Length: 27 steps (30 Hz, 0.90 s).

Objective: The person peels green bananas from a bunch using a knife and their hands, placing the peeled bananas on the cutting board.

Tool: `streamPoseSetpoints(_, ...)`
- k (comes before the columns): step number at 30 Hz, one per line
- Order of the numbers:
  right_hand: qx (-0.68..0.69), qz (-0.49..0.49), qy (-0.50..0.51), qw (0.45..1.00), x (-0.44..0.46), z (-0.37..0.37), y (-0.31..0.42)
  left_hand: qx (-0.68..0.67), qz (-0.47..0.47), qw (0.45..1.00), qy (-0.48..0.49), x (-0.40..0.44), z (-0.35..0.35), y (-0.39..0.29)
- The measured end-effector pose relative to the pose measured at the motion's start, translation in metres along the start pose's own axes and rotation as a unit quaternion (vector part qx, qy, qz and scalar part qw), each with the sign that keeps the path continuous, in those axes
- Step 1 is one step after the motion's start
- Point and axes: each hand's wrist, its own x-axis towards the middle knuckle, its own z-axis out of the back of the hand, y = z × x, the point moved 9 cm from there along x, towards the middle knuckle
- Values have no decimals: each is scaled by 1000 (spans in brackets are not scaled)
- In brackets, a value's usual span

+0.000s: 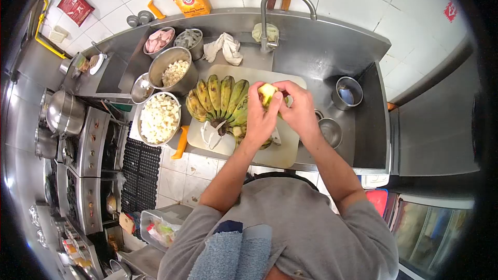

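My left hand (pixel 261 116) and my right hand (pixel 299 109) meet over the right part of a pale cutting board (pixel 285 150), both closed around a green plantain (pixel 267 92). Its near end shows a pale, peeled or cut face between my thumbs. To the left, a bunch of green and blackened plantains (pixel 226 96) lies on the board, its stem end toward me. Pieces of peel rest under my left wrist, partly hidden. A light blade-like thing (pixel 276 136) lies between my wrists, mostly covered.
Left of the board stand a bowl of pale cubes (pixel 159 118), a pot of cut pieces (pixel 175 73) and two smaller pots. An orange handle (pixel 180 142) juts over the counter edge. The faucet (pixel 266 41) rises behind; a metal pot (pixel 347 93) sits in the sink.
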Motion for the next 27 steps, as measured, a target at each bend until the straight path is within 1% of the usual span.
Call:
streamPoseSetpoints(2, -4, 36, -4, 999, -1, -2, 2, -10, -5, 1000, 5, 0, 3, 3)
streamPoseSetpoints(6, 40, -4, 30, 999, 2, -9, -11, 23, -46, 998, 45, 4, 8, -4)
streamPoseSetpoints(8, 81, -30, 33, 996, 3, -15, -19, 6, -35, 998, 46, 4, 11, 0)
streamPoseSetpoints(11, 102, -99, 71, 987, 6, -24, -33, -8, -3, 999, 36, 5, 20, 9)
streamPoseSetpoints(12, 89, -110, 103, 985, 8, -27, -35, -11, 9, 999, 31, 5, 23, 10)
streamPoseSetpoints(14, 65, -128, 164, 976, 12, -31, -40, -73, 49, 994, 58, 5, 22, 11)
streamPoseSetpoints(15, 40, -86, 153, 984, 13, -29, -35, -103, 71, 989, 72, 4, 20, 12)
streamPoseSetpoints(17, -10, 3, 131, 991, 14, -27, -23, -25, -5, 999, 33, 5, 23, 8)
streamPoseSetpoints(18, -21, 29, 106, 994, 15, -23, -14, 15, -43, 999, 11, 7, 25, -4)
streamPoseSetpoints(20, -38, 79, 61, 994, 12, -15, 8, 23, -15, 1000, 4, 3, 30, -12)
streamPoseSetpoints(21, -28, 72, 63, 995, 10, -18, 8, 28, 1, 1000, 0, 1, 33, -17)
streamPoseSetpoints(22, -19, 64, 65, 996, 8, -21, 6, 52, -51, 997, -32, -2, 35, -16)
streamPoseSetpoints(25, -21, 61, 79, 995, 7, -32, 5, 132, -74, 985, -79, -4, 38, -13)
streamPoseSetpoints(27, -32, 69, 80, 994, 7, -36, 7, 136, -76, 983, -98, -3, 40, -10)
